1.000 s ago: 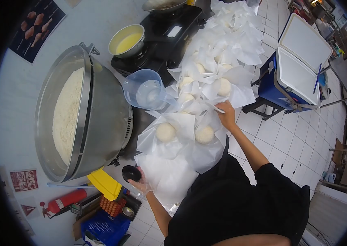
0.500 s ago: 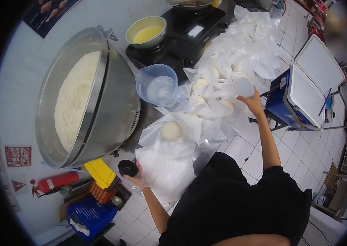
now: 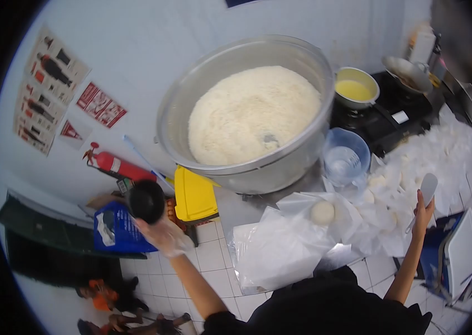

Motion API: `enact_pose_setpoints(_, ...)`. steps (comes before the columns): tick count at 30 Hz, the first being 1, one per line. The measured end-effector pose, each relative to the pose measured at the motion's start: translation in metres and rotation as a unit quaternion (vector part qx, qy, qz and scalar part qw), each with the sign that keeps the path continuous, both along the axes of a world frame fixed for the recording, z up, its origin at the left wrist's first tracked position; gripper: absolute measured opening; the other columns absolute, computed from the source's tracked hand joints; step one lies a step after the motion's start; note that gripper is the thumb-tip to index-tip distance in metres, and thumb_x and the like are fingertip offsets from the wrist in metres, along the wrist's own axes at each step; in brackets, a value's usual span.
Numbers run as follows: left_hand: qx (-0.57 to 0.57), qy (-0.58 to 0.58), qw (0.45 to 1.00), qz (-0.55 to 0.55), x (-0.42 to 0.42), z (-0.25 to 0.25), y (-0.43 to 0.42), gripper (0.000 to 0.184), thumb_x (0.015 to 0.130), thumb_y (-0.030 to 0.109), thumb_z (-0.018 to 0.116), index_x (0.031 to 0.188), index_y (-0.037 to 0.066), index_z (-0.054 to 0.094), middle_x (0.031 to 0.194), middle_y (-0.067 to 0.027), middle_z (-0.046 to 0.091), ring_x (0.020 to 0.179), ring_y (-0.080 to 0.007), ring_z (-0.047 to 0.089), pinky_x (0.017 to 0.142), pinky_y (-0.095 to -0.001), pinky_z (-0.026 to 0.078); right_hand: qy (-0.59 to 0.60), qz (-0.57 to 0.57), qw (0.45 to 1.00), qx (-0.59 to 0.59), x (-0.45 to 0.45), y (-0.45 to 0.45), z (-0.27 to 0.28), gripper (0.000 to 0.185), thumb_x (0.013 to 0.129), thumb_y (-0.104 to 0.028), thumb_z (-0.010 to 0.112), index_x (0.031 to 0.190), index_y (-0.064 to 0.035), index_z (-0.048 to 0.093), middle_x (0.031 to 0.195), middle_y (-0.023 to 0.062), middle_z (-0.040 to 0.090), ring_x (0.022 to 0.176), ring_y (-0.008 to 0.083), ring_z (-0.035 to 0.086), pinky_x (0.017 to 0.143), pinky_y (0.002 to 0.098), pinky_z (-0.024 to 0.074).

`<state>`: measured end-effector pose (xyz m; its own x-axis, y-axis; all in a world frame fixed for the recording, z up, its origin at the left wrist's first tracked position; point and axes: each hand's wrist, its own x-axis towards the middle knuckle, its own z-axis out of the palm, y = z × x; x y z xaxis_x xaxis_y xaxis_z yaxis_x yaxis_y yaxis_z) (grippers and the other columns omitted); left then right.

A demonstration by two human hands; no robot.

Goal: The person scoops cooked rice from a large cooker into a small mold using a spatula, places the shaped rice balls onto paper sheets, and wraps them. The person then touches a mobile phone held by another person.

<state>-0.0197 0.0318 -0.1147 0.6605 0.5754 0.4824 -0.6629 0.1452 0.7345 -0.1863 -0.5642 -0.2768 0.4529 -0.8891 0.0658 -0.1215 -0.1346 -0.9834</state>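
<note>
My left hand (image 3: 160,235), in a clear plastic glove, holds a small black bowl (image 3: 146,202) up to the left of the big metal pot. Off to the right, my right hand (image 3: 424,211) grips a pale rice paddle (image 3: 429,187), its blade pointing up, above the wrapping papers. A big heap of white rice (image 3: 252,111) fills much of the metal pot (image 3: 280,180). On the counter, a round rice mound (image 3: 322,213) rests on white paper beside a flat stack of paper sheets (image 3: 272,251). More papers with pale mounds (image 3: 378,181) spread to the right, partly hidden by folds.
A blue-tinted measuring jug (image 3: 347,156) stands right of the pot. Behind it, a pan of yellow liquid (image 3: 357,89) sits on a black stove (image 3: 398,114). A yellow lid (image 3: 194,192), a blue bag (image 3: 116,226) and an open cooler (image 3: 459,251) flank the counter. People (image 3: 110,296) sit lower left.
The view has swung left. My left hand has raised the black bowl away from the counter. My right hand still holds the paddle, now turned so its blade shows more edge-on.
</note>
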Motion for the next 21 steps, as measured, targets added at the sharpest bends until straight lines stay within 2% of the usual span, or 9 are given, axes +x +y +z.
enact_pose_setpoints(3,0.144,-0.013,0.989,-0.042,0.032,0.086,-0.009,0.066,0.086,0.038,0.072,0.134,0.003,0.043,0.132,-0.0163,0.052,0.119,-0.0308,0.056,0.100,-0.0415,0.047,-0.025,0.037,0.999,-0.008,0.033,0.007,0.021,0.032,0.091,-0.027,0.068,0.112,-0.0041,0.060,0.070,-0.0070,0.046,0.053,0.0024,0.034,0.046,0.0207,0.0245)
enact_pose_setpoints(5,0.274,0.023,0.960,-0.050,0.079,0.118,-0.019,0.065,0.081,0.031,0.079,0.129,0.003,0.047,0.127,-0.0164,0.055,0.113,-0.0296,0.059,0.094,-0.0376,0.051,-0.046,0.050,0.998,0.000,0.053,0.019,0.037,0.032,0.091,-0.027,0.067,0.112,-0.0038,0.061,0.069,-0.0071,0.046,0.053,0.0023,0.034,0.046,0.0202,0.0246)
enact_pose_setpoints(7,0.529,0.090,0.844,0.009,0.116,0.152,-0.059,0.060,0.076,0.033,0.083,0.119,0.001,0.055,0.115,-0.0163,0.061,0.106,-0.0292,0.062,0.091,-0.0359,0.052,-0.070,0.059,0.996,0.004,0.071,0.022,0.044,0.031,0.093,-0.026,0.066,0.112,-0.0024,0.063,0.069,-0.0073,0.044,0.055,0.0018,0.033,0.048,0.0194,0.0236)
enact_pose_setpoints(9,0.698,0.068,0.711,0.048,0.165,0.147,-0.088,0.055,0.073,0.037,0.084,0.106,0.000,0.060,0.103,-0.0178,0.064,0.097,-0.0270,0.064,0.088,-0.0350,0.053,-0.067,0.077,0.995,0.023,0.082,0.018,0.046,0.031,0.093,-0.026,0.065,0.112,-0.0017,0.064,0.069,-0.0077,0.043,0.055,0.0014,0.032,0.049,0.0192,0.0228)
enact_pose_setpoints(11,0.760,0.155,0.630,-0.028,0.205,0.124,-0.115,0.049,0.074,0.036,0.083,0.099,-0.001,0.062,0.094,-0.0173,0.064,0.088,-0.0266,0.064,0.085,-0.0350,0.054,-0.087,0.090,0.992,0.032,0.094,0.016,0.048,0.031,0.094,-0.026,0.063,0.112,-0.0004,0.064,0.067,-0.0085,0.040,0.056,0.0011,0.031,0.049,0.0199,0.0204)
enact_pose_setpoints(13,0.847,0.203,0.483,-0.083,0.236,0.102,-0.139,0.055,0.072,0.039,0.084,0.101,-0.002,0.062,0.094,-0.0185,0.064,0.085,-0.0287,0.065,0.081,-0.0358,0.056,-0.096,0.101,0.989,0.040,0.102,0.015,0.053,0.031,0.094,-0.026,0.063,0.112,-0.0004,0.065,0.067,-0.0087,0.039,0.056,0.0011,0.031,0.049,0.0202,0.0194)
enact_pose_setpoints(16,0.908,0.163,0.378,-0.084,0.263,0.068,-0.159,0.056,0.065,0.040,0.085,0.098,0.000,0.065,0.093,-0.0174,0.063,0.088,-0.0314,0.064,0.079,-0.0378,0.054,-0.097,0.098,0.990,0.034,0.111,0.009,0.063,0.031,0.095,-0.026,0.062,0.111,0.0002,0.064,0.068,-0.0074,0.040,0.057,0.0014,0.032,0.051,0.0206,0.0212)
enact_pose_setpoints(19,0.914,0.195,0.332,-0.126,0.270,0.049,-0.173,0.055,0.063,0.041,0.085,0.093,0.000,0.065,0.095,-0.0194,0.061,0.088,-0.0330,0.064,0.077,-0.0377,0.055,-0.086,0.082,0.993,0.016,0.114,-0.006,0.065,0.033,0.096,-0.027,0.060,0.113,0.0015,0.061,0.071,-0.0060,0.041,0.058,0.0027,0.032,0.053,0.0215,0.0221)
enact_pose_setpoints(21,0.920,0.206,0.305,-0.136,0.269,0.042,-0.179,0.048,0.062,0.036,0.083,0.090,0.000,0.066,0.091,-0.0190,0.063,0.081,-0.0341,0.065,0.073,-0.0395,0.055,-0.085,0.062,0.994,0.017,0.118,-0.011,0.067,0.033,0.096,-0.026,0.060,0.114,0.0018,0.060,0.071,-0.0056,0.041,0.059,0.0028,0.031,0.053,0.0218,0.0218)
